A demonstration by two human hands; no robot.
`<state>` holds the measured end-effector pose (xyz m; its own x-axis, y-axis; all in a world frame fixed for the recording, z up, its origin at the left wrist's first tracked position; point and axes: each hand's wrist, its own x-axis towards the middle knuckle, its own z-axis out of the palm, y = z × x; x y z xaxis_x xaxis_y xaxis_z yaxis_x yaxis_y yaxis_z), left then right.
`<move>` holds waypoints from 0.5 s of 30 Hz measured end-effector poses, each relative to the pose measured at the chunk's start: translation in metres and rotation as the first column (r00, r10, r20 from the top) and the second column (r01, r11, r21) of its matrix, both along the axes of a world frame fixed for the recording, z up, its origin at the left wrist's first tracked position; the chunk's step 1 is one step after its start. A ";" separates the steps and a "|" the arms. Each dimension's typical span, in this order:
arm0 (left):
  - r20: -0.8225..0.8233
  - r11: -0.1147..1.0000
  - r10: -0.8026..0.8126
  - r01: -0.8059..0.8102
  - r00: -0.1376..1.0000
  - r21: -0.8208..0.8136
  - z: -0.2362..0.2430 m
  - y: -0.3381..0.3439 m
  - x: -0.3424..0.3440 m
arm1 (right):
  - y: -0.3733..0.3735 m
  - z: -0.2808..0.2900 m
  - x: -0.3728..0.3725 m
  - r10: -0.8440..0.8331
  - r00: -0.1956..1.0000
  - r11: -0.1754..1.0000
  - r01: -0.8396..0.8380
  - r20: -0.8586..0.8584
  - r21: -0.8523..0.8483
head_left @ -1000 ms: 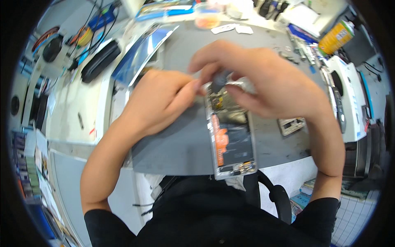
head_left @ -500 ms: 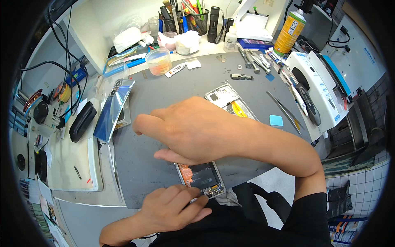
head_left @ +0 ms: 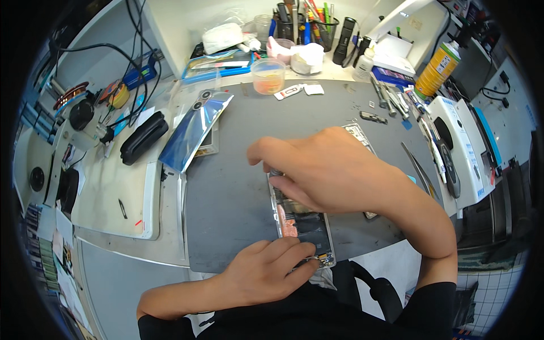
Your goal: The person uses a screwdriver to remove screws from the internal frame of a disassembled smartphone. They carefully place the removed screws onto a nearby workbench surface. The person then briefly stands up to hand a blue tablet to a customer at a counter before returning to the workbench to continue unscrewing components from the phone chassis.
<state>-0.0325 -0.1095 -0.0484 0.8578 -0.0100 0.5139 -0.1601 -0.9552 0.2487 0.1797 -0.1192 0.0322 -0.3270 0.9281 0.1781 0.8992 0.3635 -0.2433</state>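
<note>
1. In the head view, our only one, we see an opened phone with a silver metal frame, a black battery and an orange patch [head_left: 311, 226] lying on the dark grey work mat [head_left: 221, 226], right at its near edge, below and between our hands.

2. Its long axis runs away from our body, leaning a little left at the far end. The near end sits just in front of our black shirt [head_left: 272, 314].

3. Our right hand [head_left: 331, 167] arches over the far end, coming across from the right. Its thumb and forefinger are bent around a small grey rounded piece [head_left: 276, 172], most of it hidden beneath the fingers, so we cannot name it surely.

4. Our left hand [head_left: 266, 269] is at the near end, its curled fingertips over the frame's lower left corner. We cannot tell whether they grip the frame or simply rest there.

5. So the left hand is nearer to the bottom of the phone, the right hand to the top; the middle of the battery lies open between them.

6. Beyond the right wrist, a second pale phone frame [head_left: 358, 134] is partly covered by that arm, and slim metal tweezers [head_left: 419, 167] lie farther right.
</note>
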 end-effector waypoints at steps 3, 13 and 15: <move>0.003 0.998 -0.015 0.015 1.000 -0.063 -0.001 0.000 -0.002 | -0.002 0.005 -0.004 -0.026 0.997 0.999 0.028 0.078 -0.031; 0.021 0.992 -0.022 0.025 1.000 -0.120 -0.004 0.001 0.001 | -0.006 -0.005 -0.008 -0.080 0.996 0.996 0.081 -0.029 0.045; -0.018 0.988 -0.047 0.044 0.999 -0.146 -0.002 0.003 0.002 | -0.005 -0.006 -0.007 -0.058 0.995 0.996 0.063 -0.082 0.063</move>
